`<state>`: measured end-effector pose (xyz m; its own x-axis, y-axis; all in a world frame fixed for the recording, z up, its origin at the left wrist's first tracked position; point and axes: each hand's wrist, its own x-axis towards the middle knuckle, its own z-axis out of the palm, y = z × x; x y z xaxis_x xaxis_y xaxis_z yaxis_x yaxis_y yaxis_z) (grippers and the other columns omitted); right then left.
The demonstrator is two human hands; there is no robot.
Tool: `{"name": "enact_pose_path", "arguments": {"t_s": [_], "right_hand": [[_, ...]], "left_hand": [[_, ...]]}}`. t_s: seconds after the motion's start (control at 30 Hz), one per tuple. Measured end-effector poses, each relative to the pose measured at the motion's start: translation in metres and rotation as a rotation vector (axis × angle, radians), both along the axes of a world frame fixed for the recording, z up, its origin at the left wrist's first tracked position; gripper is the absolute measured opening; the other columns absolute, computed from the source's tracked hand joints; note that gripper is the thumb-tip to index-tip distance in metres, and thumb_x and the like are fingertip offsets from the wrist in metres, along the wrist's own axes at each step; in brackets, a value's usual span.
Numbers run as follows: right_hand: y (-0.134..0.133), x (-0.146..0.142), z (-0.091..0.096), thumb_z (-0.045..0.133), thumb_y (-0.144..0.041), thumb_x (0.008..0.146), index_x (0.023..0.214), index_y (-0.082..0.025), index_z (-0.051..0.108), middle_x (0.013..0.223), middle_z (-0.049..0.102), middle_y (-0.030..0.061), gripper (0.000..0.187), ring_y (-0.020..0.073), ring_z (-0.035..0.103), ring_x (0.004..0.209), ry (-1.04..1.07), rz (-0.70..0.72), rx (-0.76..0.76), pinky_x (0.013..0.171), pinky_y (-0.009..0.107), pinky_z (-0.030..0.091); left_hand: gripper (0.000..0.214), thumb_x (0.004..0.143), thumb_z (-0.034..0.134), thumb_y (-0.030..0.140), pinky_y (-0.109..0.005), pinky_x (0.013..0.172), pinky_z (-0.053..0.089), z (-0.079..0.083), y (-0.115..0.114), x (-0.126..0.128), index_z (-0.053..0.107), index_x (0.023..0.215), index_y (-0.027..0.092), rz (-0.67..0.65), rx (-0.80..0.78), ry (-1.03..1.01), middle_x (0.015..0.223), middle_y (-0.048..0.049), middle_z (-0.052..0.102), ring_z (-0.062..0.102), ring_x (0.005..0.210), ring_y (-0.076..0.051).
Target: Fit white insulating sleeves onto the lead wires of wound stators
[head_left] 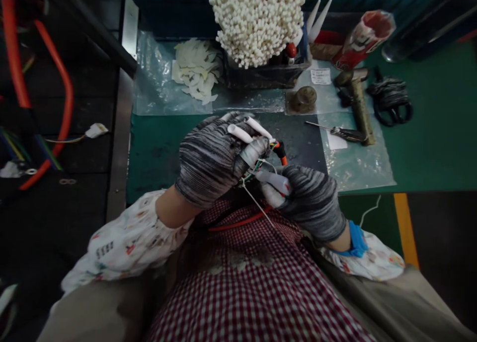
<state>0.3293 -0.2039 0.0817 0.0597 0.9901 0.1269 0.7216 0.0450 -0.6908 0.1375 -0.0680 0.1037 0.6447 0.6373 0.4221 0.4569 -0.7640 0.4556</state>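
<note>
My left hand [214, 161], in a grey-and-black striped knit glove, is closed around a bundle of thin coloured wires [254, 171]. White tubular sleeves [240, 133] poke out at its fingers and thumb, where pale tape wraps the thumb. My right hand [307, 198], gloved alike, is closed close beside it, with a whitish translucent plastic piece [275, 181] at its fingers. White string [257, 203] loops round the wires and trails down over the checked apron. An orange cable [283, 159] with a black end joins the wires between the hands. What the right fingertips pinch is partly hidden.
A black bin [268, 76] heaped with white sticks stands at the back. Left of it lies a pile of pale flakes [197, 66] on plastic sheet. A heat-gun-like tool [358, 106], screwdriver [348, 133] and black cord [389, 96] lie right. Orange cables [67, 96] hang left.
</note>
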Motion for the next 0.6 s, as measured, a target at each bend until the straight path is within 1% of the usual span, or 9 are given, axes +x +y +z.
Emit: {"name": "enact_pose_path", "arguments": {"t_s": [0.1,0.17,0.23,0.3,0.37,0.43,0.53,0.6], "right_hand": [[0.002,0.003,0.002,0.073,-0.048,0.104,0.096,-0.033,0.083,0.076,0.075,0.0025,0.02,0.0215,0.066,0.065,-0.194,-0.006,0.095,0.054,0.037,0.044],[0.004,0.005,0.001,0.076,-0.047,0.102,0.093,-0.033,0.082,0.074,0.072,0.0024,0.018,0.0219,0.065,0.064,-0.234,-0.056,0.116,0.053,0.037,0.042],[0.009,0.008,-0.002,0.077,-0.049,0.1,0.098,-0.032,0.082,0.08,0.075,0.0045,0.018,0.0244,0.067,0.068,-0.234,-0.12,0.125,0.057,0.037,0.043],[0.015,0.01,-0.008,0.075,-0.051,0.101,0.108,-0.031,0.083,0.09,0.079,0.0077,0.023,0.0278,0.07,0.075,-0.248,-0.171,0.111,0.063,0.039,0.047],[0.02,0.011,-0.012,0.069,-0.053,0.102,0.112,-0.028,0.083,0.094,0.081,0.0099,0.03,0.0302,0.072,0.079,-0.304,-0.181,0.09,0.067,0.04,0.05],[0.024,0.01,-0.014,0.065,-0.055,0.103,0.111,-0.025,0.083,0.094,0.081,0.0106,0.036,0.0298,0.073,0.08,-0.365,-0.18,0.079,0.069,0.04,0.051],[0.027,0.009,-0.015,0.064,-0.057,0.102,0.105,-0.023,0.083,0.088,0.079,0.0093,0.038,0.0258,0.071,0.076,-0.378,-0.201,0.101,0.069,0.036,0.051],[0.025,0.01,-0.016,0.066,-0.055,0.102,0.101,-0.024,0.083,0.085,0.08,0.0086,0.036,0.0244,0.071,0.074,-0.35,-0.218,0.129,0.068,0.035,0.053]], "left_hand": [[0.044,0.118,0.048,0.051,-0.048,0.102,0.064,0.001,0.005,0.006,0.08,0.112,0.022,0.039,-0.026,0.038,0.112,-0.0077,0.082,0.079,0.109,-0.029],[0.05,0.118,0.045,0.055,-0.047,0.096,0.064,0.001,0.01,0.011,0.08,0.108,0.02,0.057,-0.028,0.073,0.104,-0.0086,0.079,0.079,0.102,-0.029],[0.051,0.118,0.043,0.054,-0.045,0.089,0.063,0.006,0.014,0.018,0.08,0.105,0.021,0.063,-0.027,0.133,0.1,-0.0089,0.078,0.078,0.098,-0.029],[0.052,0.117,0.043,0.057,-0.045,0.084,0.062,0.016,0.017,0.029,0.081,0.108,0.021,0.082,-0.056,0.24,0.101,-0.0101,0.079,0.078,0.097,-0.03],[0.053,0.116,0.043,0.058,-0.047,0.086,0.061,0.026,0.021,0.039,0.081,0.114,0.022,0.124,-0.132,0.37,0.104,-0.012,0.081,0.079,0.099,-0.033],[0.053,0.114,0.045,0.061,-0.049,0.091,0.06,0.033,0.026,0.048,0.082,0.115,0.023,0.159,-0.233,0.44,0.104,-0.0133,0.081,0.078,0.103,-0.034],[0.052,0.109,0.053,0.068,-0.047,0.095,0.059,0.031,0.035,0.056,0.083,0.109,0.025,0.14,-0.333,0.373,0.096,-0.0132,0.08,0.076,0.108,-0.035],[0.054,0.107,0.055,0.071,-0.044,0.094,0.059,0.026,0.04,0.058,0.083,0.105,0.024,0.117,-0.346,0.316,0.091,-0.0128,0.078,0.075,0.108,-0.034]]}}
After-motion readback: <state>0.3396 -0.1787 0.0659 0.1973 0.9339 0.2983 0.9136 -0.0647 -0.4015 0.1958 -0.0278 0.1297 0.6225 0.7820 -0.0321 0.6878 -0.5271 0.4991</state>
